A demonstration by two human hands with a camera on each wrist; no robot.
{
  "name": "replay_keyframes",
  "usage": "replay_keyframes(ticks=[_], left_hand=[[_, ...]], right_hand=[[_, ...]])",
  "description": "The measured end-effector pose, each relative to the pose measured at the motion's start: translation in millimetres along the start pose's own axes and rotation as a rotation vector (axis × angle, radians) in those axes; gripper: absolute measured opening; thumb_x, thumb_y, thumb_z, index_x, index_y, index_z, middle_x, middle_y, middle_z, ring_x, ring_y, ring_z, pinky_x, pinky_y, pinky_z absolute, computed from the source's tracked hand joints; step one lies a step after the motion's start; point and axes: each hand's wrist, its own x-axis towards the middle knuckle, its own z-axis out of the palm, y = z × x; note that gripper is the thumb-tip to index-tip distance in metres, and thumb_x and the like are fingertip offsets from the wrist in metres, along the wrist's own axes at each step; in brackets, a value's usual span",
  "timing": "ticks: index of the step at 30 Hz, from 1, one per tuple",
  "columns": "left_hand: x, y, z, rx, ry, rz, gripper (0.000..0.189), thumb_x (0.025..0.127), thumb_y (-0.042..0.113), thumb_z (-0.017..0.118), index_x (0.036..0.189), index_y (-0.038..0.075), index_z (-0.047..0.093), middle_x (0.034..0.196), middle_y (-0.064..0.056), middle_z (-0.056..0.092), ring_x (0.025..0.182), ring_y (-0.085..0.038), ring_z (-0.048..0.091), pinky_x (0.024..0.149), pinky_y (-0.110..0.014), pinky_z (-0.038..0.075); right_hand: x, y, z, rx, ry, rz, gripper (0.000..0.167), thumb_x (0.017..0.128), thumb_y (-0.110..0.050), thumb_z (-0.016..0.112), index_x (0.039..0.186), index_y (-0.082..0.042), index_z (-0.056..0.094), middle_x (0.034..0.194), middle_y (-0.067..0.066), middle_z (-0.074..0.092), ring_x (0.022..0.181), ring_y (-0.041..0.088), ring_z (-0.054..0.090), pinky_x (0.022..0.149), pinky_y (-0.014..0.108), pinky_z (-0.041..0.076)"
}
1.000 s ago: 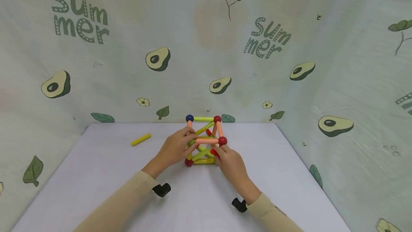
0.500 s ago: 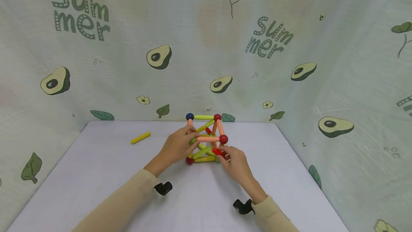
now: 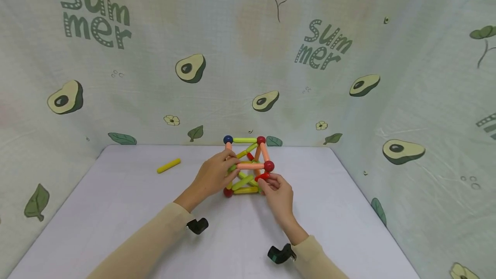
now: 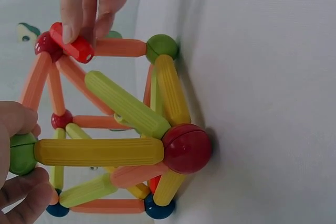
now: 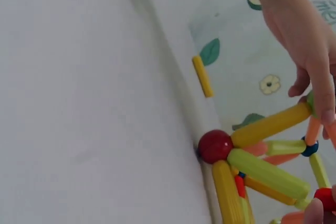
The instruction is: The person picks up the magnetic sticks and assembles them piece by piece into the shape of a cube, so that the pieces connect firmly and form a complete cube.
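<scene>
A cube-like frame of coloured sticks and balls stands on the table. My left hand (image 3: 212, 173) grips its near upper left corner, with fingers about a green ball (image 4: 22, 157). My right hand (image 3: 280, 193) pinches a short red stick (image 4: 82, 51) between thumb and fingers, close to the red ball (image 3: 269, 166) at the near upper right corner. From the lower red ball (image 4: 187, 149) a light green stick (image 4: 128, 106) slants upward; in the left wrist view its free end lies just short of the red stick. Whether the red stick touches the upper red ball, I cannot tell.
A loose yellow stick (image 3: 168, 165) lies on the white table (image 3: 128, 218) to the left of the frame. Behind the table hangs a printed cloth (image 3: 232, 33). A black wrist camera (image 3: 281, 254) sits below each hand.
My right hand has turned and risen slightly, bringing the red stick up toward the upper right red ball. My left hand keeps its grip on the corner, and the frame stays in place.
</scene>
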Motion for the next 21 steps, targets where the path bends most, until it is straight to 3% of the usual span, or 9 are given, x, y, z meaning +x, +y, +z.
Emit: replay_keyframes(ticks=[3, 6, 13, 21], left_hand=[[1.3, 0.8, 0.7, 0.001, -0.002, -0.006, 0.025, 0.097, 0.031, 0.080, 0.116, 0.015, 0.081, 0.119, 0.002, 0.066, 0.091, -0.012, 0.064, 0.075, -0.026, 0.058], [2.4, 2.2, 1.5, 0.011, 0.000, -0.009, 0.025, 0.097, 0.031, 0.081, 0.116, 0.014, 0.081, 0.118, 0.002, 0.066, 0.092, -0.012, 0.064, 0.076, -0.025, 0.058], [2.9, 4.6, 1.0, 0.031, -0.010, -0.027, 0.028, 0.096, 0.032, 0.082, 0.117, 0.013, 0.080, 0.117, 0.000, 0.066, 0.092, -0.013, 0.064, 0.077, -0.025, 0.057], [2.8, 4.3, 0.9, 0.026, -0.001, -0.021, 0.026, 0.097, 0.031, 0.081, 0.115, 0.013, 0.081, 0.116, 0.001, 0.066, 0.091, -0.013, 0.065, 0.076, -0.026, 0.058]], right_hand=[[1.1, 0, 6, 0.142, 0.041, 0.115, 0.038, 0.095, -0.021, 0.083, 0.122, 0.001, 0.069, 0.106, 0.015, 0.076, 0.091, 0.032, 0.077, 0.068, 0.027, 0.062], [3.4, -1, 11, 0.200, 0.073, 0.161, 0.041, 0.093, -0.024, 0.085, 0.121, 0.001, 0.068, 0.104, 0.014, 0.077, 0.092, 0.034, 0.078, 0.064, 0.026, 0.061], [8.4, -1, 20, 0.140, 0.132, 0.173, 0.038, 0.089, -0.032, 0.088, 0.111, -0.006, 0.072, 0.098, 0.010, 0.078, 0.088, 0.037, 0.077, 0.060, 0.030, 0.060], [9.1, -1, 20, 0.116, 0.144, 0.173, 0.036, 0.090, -0.031, 0.088, 0.110, -0.005, 0.072, 0.096, 0.008, 0.077, 0.081, 0.036, 0.074, 0.056, 0.028, 0.058]])
